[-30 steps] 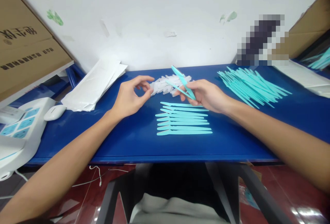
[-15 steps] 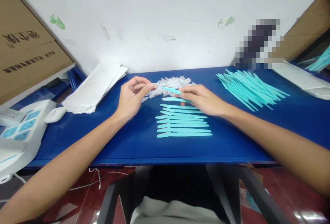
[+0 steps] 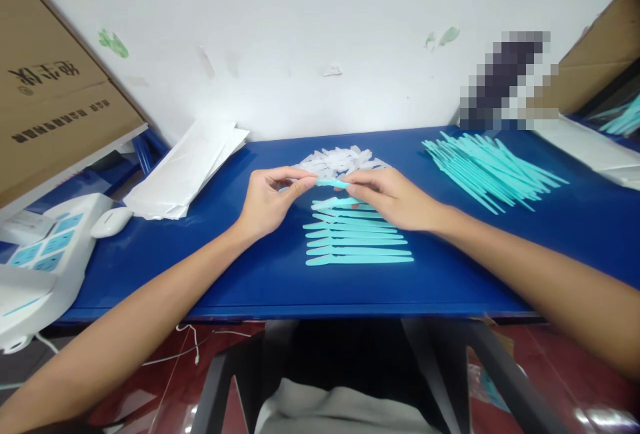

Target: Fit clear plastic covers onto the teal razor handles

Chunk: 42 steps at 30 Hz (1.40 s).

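Observation:
Between my hands is a teal eyebrow razor (image 3: 332, 183). My right hand (image 3: 390, 199) pinches its handle, and my left hand (image 3: 273, 199) is closed at its blade end. The small translucent blade cap in my left fingers is mostly hidden. Just below, a second teal razor (image 3: 345, 202) with a whitish head reaches under my right fingers; whether they hold it too I cannot tell. Several more razors (image 3: 360, 243) lie in a row nearer me, heads to the left. Behind my hands is a heap of translucent caps (image 3: 340, 159).
A pile of teal razors (image 3: 495, 171) lies on the blue table (image 3: 240, 281) at right. White plastic sleeves (image 3: 183, 174) and a white power strip (image 3: 75, 247) are at left. A cardboard box (image 3: 60, 81) stands behind them; the wall (image 3: 320, 41) bounds the back.
My left hand has moved right and slightly down, bringing the cap from just apart to the razor's blade end. The razor in my right hand has dropped slightly.

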### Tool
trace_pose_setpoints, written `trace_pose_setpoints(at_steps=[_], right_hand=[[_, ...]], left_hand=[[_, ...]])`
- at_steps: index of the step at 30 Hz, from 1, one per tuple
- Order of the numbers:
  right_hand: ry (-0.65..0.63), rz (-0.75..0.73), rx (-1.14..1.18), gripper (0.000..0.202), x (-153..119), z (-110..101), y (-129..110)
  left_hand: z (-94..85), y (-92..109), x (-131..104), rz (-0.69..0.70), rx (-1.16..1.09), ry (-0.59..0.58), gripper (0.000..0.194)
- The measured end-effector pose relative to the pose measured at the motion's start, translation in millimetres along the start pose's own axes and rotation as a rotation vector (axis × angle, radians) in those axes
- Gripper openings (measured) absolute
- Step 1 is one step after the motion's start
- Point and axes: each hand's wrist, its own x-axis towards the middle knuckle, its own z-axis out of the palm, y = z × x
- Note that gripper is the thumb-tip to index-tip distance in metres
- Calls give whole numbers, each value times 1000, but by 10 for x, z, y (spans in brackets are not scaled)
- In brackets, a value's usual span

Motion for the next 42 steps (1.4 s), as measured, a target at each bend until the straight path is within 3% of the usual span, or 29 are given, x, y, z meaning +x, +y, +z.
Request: trace_pose_setpoints(at_steps=[3, 7, 15, 20, 26, 30, 38, 42], right_hand=[[14, -13, -169, 36, -9, -30, -10], [51, 27, -452, 39, -4, -93, 28], [-52, 39, -694, 43, -35, -126, 99], [-86, 9, -811, 41, -51, -113, 24], [-65, -12, -918, 40, -50, -151, -65], [-31, -61, -826, 34, -51, -210, -96], [-211, -46, -573, 30, -58, -242, -73], [-259, 41, -518, 34, -56, -280, -91]], left_hand=[[-46, -2, 6, 130, 162, -56, 25], [-192, -25, 53, 280, 570, -112, 34], [-464, -150, 172, 312, 919, -279, 42], [-610, -142, 195, 292, 989, -412, 40], [-678, -122, 212, 231, 1038, -490, 35], [-675, -145, 222, 220, 1006, -517, 30], [-558, -118, 168, 258, 865, -523, 25], [-468, -88, 130, 282, 788, -525, 21]])
